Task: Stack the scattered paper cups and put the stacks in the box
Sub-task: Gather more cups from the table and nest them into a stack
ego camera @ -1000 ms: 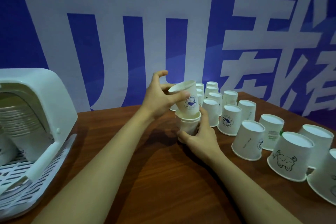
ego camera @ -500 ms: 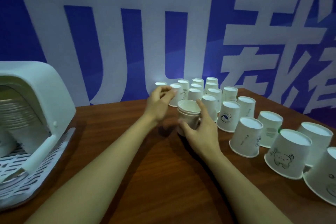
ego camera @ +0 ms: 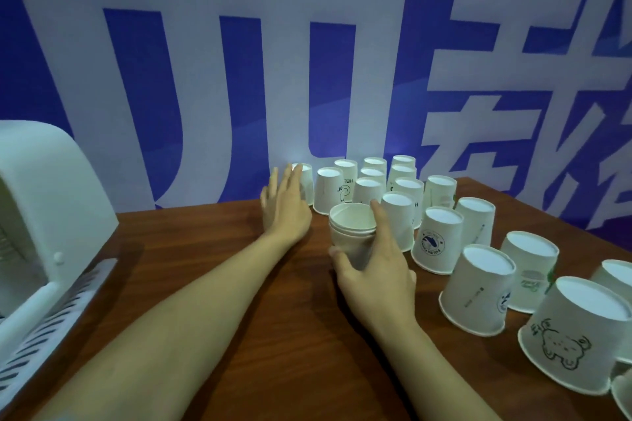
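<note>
The right hand (ego camera: 372, 270) is gripping the upright stack (ego camera: 352, 232) mid-table, fingers curled round it, while beyond it the left hand (ego camera: 285, 212), fingers spread, is reaching toward the upturned cup (ego camera: 305, 181) standing just ahead by the wall.

Left hand (ego camera: 285, 207) no longer holding whale-print cup; that cup now nested in upright stack (ego camera: 352, 232), its rim topmost. Left hand moved away from stack toward far edge of table (ego camera: 212, 270), fingers straightened from curled, reaching inverted cup (ego camera: 303, 181) at far-left end of cup group. Right hand (ego camera: 374, 275) now wrapped round stack from near-right side, index finger raised along rim.
</note>
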Motion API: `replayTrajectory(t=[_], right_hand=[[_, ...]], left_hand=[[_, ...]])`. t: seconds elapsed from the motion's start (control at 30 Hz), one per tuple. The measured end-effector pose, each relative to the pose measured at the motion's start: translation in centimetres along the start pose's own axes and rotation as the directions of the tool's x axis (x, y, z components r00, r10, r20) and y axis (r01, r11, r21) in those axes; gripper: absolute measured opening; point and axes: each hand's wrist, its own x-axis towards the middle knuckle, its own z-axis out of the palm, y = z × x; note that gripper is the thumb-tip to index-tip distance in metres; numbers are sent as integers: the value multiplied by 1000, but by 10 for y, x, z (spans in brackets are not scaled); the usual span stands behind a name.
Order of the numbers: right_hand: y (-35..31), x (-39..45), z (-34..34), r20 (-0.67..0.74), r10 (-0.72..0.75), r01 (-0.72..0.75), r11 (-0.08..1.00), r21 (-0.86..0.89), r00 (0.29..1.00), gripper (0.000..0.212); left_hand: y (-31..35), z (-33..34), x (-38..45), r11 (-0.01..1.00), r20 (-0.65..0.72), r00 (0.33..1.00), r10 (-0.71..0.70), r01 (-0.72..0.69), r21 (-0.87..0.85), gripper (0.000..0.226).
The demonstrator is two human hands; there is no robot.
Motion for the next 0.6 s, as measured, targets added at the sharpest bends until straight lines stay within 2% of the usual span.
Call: replayTrajectory(t=[0.07, 0.1, 0.13, 0.23, 0.33, 0.4, 0.47, 0.53, 0.6], right_hand=[[0, -1, 1, 1, -3, 3, 1000, -4, 1000, 92], [0, -1, 1, 1, -3, 3, 1000, -5, 1000, 92], [-1, -1, 1, 3, -2, 2, 1000, -6, 1000, 92], [-2, -2, 0, -1, 4, -4, 1000, -2, 1000, 91], [-3, -3, 0, 11, 9, -8, 1000, -5, 1000, 92], [-3, -3, 0, -5, -6, 6, 1000, -4, 1000, 93], [-3, -3, 1, -3, -16, 16, 1000, -2, 1000, 92], [-2, -2, 2, -1, -19, 19, 1000, -3, 1000, 92], [-2, -1, 2, 2, -18, 18, 1000, -3, 1000, 93]], left_hand=[[3, 4, 4, 994, 109, 994, 0, -13, 112, 84], [4, 5, 4, 990, 108, 994, -1, -14, 143, 87], [4, 5, 3, 987, 66, 998, 1, -11, 158, 87], [5, 0, -8, 988, -179, 984, 13, 14, 152, 81], [4, -2, -11, 995, -335, 940, -68, 88, 44, 84], [3, -3, -9, 984, -309, 934, -177, 177, -30, 91], [2, -5, -7, 943, -215, 919, -331, 325, -65, 93], [-2, -7, -4, 871, -114, 863, -492, 485, -84, 84], [-6, -8, -1, 832, -63, 831, -553, 547, -89, 72]])
